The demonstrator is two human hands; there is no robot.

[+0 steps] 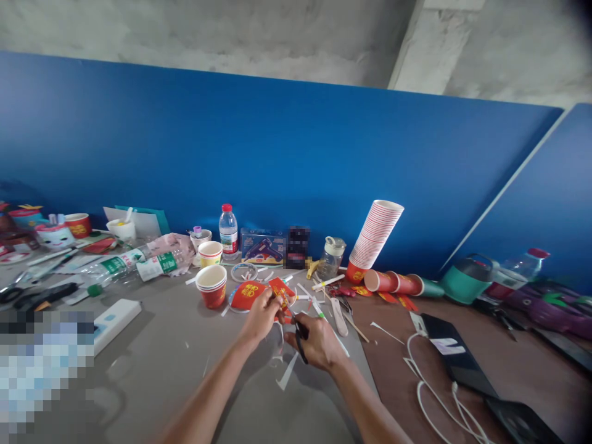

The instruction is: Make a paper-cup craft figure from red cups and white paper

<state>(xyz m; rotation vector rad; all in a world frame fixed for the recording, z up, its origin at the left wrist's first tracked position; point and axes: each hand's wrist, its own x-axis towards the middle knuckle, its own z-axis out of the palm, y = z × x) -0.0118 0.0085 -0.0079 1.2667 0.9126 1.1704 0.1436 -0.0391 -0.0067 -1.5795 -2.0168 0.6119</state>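
At the middle of the grey table, my left hand (263, 316) pinches a red paper piece with gold print (281, 288). My right hand (319, 342) is wrapped round black-handled scissors (301, 340), whose blades point at the paper beside my left fingertips. Whether the blades touch the paper is hidden by my fingers. Just behind my left hand lies a red disc with gold lettering (250, 296). A nested stack of red paper cups (211, 287) stands to its left. White paper scraps (287, 371) are scattered around and below both hands.
A tall leaning stack of paper cups (377, 234), a glass jar (331, 258) and a water bottle (228, 233) stand along the blue partition (296, 148). Plastic bottles (160, 265) lie left. A phone (457, 354) and white cable (419, 394) lie on the brown table at right.
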